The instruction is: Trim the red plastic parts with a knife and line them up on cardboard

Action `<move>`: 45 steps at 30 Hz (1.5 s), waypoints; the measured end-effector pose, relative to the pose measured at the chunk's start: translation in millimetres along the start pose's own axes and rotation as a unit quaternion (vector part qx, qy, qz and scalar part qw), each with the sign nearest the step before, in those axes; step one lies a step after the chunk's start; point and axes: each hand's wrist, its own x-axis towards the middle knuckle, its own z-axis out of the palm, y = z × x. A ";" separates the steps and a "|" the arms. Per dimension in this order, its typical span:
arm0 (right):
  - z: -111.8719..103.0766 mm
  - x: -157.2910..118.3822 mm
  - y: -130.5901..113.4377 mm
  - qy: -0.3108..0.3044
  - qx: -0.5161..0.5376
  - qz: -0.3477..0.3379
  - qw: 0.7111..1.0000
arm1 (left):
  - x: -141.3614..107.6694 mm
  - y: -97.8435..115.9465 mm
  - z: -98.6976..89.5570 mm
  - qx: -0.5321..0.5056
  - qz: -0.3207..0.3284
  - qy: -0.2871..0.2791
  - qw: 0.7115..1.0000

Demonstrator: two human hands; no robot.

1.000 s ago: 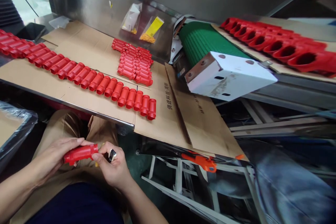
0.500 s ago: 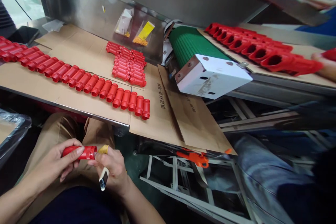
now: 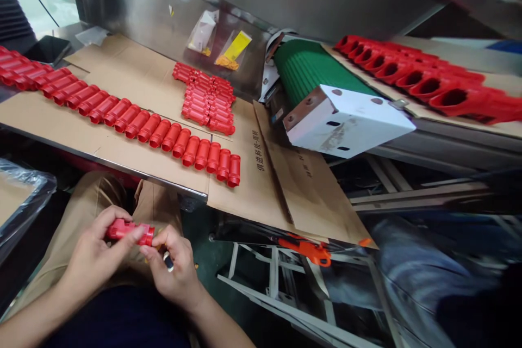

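My left hand (image 3: 95, 244) is closed around a red plastic tube (image 3: 144, 235), held roughly level above my lap. The tube's ribbed, ringed end points right, toward my right hand (image 3: 175, 261). That hand is closed on a slim pale tool (image 3: 167, 261) with a dark, shiny end; most of it is hidden in the palm, so its kind is unclear. Something yellow shows by the right fingers, which are at the tube's end; whether they touch it, I cannot tell. A long row of similar red tubes (image 3: 168, 137) lies on the cardboard-covered table (image 3: 134, 68) ahead.
Smaller red parts (image 3: 207, 100) are grouped behind the row. A green conveyor belt (image 3: 310, 70) with a white end guard (image 3: 350, 122) stands right, beside larger red housings (image 3: 420, 79). Orange-handled scissors (image 3: 310, 250) hang below the table edge. A phone (image 3: 49, 50) lies far left.
My right hand has turned, so less of the pale tool shows. The tube stays in my left hand. The whole view has shifted slightly, and a co-worker's hand at the right has left view.
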 end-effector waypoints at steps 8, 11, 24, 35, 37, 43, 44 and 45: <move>-3.2 1.3 2.2 -0.043 -0.031 -0.029 0.998 | 27.4 -2.1 -22.2 -0.035 -0.113 0.017 0.993; -3.3 8.1 -2.5 -0.077 -0.008 -0.056 0.995 | 32.4 0.6 -33.0 -0.019 -0.079 -0.103 0.991; -38.6 30.2 -21.6 -0.056 0.160 0.245 0.955 | 7.6 -14.6 -38.0 -0.343 -0.272 -0.135 0.889; -4.9 41.1 -22.8 -0.241 0.189 0.306 0.902 | 3.7 -23.7 -41.3 -0.296 -0.203 -0.109 0.927; -5.0 43.4 -24.5 -0.262 0.195 0.344 0.881 | 4.5 -25.9 -40.5 -0.286 -0.177 -0.070 0.939; -1.6 45.1 -29.2 -0.283 0.234 0.408 0.836 | 2.1 -18.2 -39.5 -0.211 -0.068 -0.049 0.974; -1.1 43.5 -29.1 -0.291 0.226 0.405 0.837 | 0.5 -13.5 -38.9 -0.204 -0.059 -0.038 0.977; -0.8 41.3 -28.6 -0.294 0.213 0.393 0.845 | -1.0 -8.5 -37.9 -0.214 -0.065 -0.028 0.974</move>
